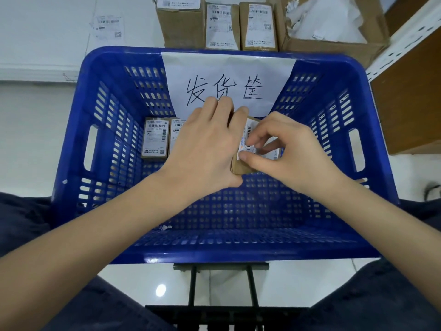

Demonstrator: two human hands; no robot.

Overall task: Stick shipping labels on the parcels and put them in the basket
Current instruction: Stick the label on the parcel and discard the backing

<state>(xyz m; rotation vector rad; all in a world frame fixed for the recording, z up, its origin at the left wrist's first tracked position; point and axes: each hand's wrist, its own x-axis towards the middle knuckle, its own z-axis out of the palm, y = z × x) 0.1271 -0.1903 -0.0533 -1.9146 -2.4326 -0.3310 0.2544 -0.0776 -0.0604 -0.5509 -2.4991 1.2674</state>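
Nearest us, a black metal frame (222,285) shows under the blue basket (100,68). Over the basket we hold a small cardboard parcel (241,167). Our left hand (205,149) grips its left side, fingers close together and curled over the far edge. Our right hand (286,149) pinches the shipping label (248,137) on the parcel's top with curled fingers, thumb tip pressing at the label's near corner. Deeper in the basket, two labelled parcels (155,139) stand side by side against the far wall, below a handwritten paper sign (226,77). Beyond the basket we see three labelled boxes (222,25), an open carton (334,27), and a loose label sheet (108,29).
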